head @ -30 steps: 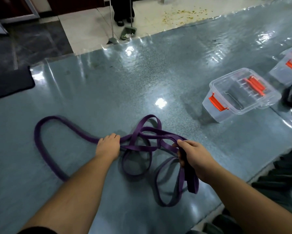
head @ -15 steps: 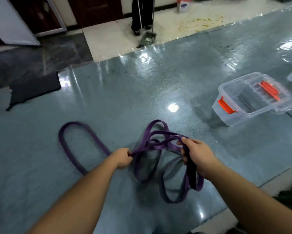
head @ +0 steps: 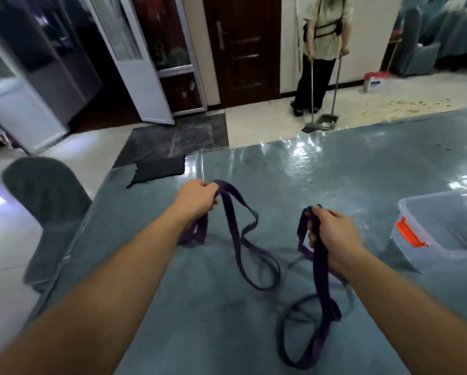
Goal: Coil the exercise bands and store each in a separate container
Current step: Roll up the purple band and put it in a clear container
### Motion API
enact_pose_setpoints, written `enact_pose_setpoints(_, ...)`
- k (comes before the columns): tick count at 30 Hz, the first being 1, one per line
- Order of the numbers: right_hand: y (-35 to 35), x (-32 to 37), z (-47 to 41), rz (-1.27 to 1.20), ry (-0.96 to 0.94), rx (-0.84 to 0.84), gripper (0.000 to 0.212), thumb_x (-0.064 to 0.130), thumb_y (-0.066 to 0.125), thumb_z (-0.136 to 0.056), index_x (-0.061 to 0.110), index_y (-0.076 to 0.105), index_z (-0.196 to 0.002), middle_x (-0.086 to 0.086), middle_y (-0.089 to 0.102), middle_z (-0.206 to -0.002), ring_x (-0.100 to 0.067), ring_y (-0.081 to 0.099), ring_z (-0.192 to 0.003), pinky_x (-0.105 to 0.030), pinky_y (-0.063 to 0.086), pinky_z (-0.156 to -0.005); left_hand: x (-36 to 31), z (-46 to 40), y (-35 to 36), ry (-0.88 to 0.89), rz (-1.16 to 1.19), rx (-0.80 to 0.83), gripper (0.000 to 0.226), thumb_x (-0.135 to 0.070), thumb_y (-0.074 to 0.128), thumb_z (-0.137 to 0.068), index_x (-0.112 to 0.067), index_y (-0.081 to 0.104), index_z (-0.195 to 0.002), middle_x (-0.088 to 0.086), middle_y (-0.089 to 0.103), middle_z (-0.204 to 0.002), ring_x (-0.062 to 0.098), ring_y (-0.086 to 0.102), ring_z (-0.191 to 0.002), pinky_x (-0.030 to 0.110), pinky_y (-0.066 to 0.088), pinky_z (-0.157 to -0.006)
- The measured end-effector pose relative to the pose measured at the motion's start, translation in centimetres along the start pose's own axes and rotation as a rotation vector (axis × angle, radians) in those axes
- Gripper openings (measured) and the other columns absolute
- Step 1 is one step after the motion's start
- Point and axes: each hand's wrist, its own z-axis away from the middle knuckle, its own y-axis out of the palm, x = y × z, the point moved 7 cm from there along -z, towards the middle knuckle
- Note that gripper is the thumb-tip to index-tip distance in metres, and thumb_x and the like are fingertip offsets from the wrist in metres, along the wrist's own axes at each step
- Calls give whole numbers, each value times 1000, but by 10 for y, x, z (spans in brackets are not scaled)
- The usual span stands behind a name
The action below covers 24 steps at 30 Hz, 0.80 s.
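Left hand [head: 197,197]: you grip the purple band [head: 236,240].
Right hand [head: 332,234]: you grip the same band.
Container [head: 443,226]: far right.

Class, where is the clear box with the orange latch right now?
In the head view, the box sits on the table at the far right edge, just right of the right hand holding the purple band.

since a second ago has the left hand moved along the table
Yes. The left hand has lifted off the table, raising the purple band toward its far edge.
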Motion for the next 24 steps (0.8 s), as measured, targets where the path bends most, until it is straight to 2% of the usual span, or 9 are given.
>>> enact_pose_setpoints(3, 7, 29, 8, 2, -28, 49, 24, 24, 57, -104, 6, 67, -92, -2, 59, -54, -16, 49, -40, -29, 42, -40, -41, 19, -23, 73, 52, -49, 31, -34, 56, -97, -11, 74, -87, -6, 73, -65, 7, 64, -55, 29, 51, -64)
enact_pose_setpoints(6, 14, 57, 15, -41, -13, 109, 23, 20, 57, -104, 0, 67, -98, -9, 67, -64, -21, 59, -45, -32, 52, -46, -65, 40, -27, 75, 163, -44, 33, -27, 52, -101, -4, 73, -90, 0, 73, -72, 16, 65, -66, 33, 53, -68)
enact_pose_setpoints(10, 32, 84, 35, -35, 14, 282, 25, 14, 48, -107, -6, 62, -111, -15, 79, -78, -28, 78, -66, -37, 65, -61, -87, 71, -8, 74, 250, 20, 29, -12, 49, -99, -7, 74, -87, 4, 77, -75, 24, 69, -78, 36, 57, -76)
enact_pose_setpoints(13, 41, 100, 53, 46, -2, 389, 26, 14, 47, -107, -5, 64, -114, -21, 80, -94, -30, 80, -78, -46, 64, -80, -106, 98, 20, 116, 251, 136, 24, -6, 53, -100, -8, 76, -104, 10, 80, -95, 28, 75, -93, 42, 62, -88)
enact_pose_setpoints(15, 45, 109, 66, 76, -13, 449, 26, 14, 50, -105, -4, 68, -109, -26, 78, -101, -32, 77, -77, -45, 63, -76, -120, 116, 40, 160, 259, 195, 23, -3, 57, -100, -9, 74, -114, 15, 79, -106, 27, 75, -99, 42, 62, -92)
enact_pose_setpoints(18, 43, 118, 76, 111, -11, 509, 33, 22, 45, -107, 6, 74, -114, -21, 80, -99, -31, 78, -78, -39, 65, -67, -140, 135, 59, 291, 165, 156, 28, -1, 61, -97, -14, 75, -118, 9, 79, -107, 20, 75, -94, 34, 62, -84)
enact_pose_setpoints(21, 30, 124, 75, 112, -21, 557, 37, 30, 45, -107, 11, 74, -119, -15, 80, -98, -32, 79, -83, -45, 64, -82, -154, 147, 61, 432, 17, 50, 22, -16, 68, -96, -23, 76, -115, -18, 75, -79, -7, 66, -65, 9, 48, -58)
enact_pose_setpoints(23, 19, 129, 75, 150, -58, 548, 32, 34, 55, -104, 11, 76, -115, -15, 81, -99, -32, 80, -87, -47, 64, -87, -155, 152, 66, 477, -15, 53, 15, -25, 72, -95, -24, 76, -110, -26, 69, -66, -12, 62, -59, 4, 42, -53)
enact_pose_setpoints(24, 13, 131, 76, 178, -80, 535, 29, 33, 62, -102, 10, 77, -110, -16, 81, -99, -31, 80, -87, -46, 65, -86, -153, 153, 70, 481, -22, 71, 15, -31, 73, -94, -26, 75, -108, -26, 70, -70, -12, 63, -63, 4, 42, -54)
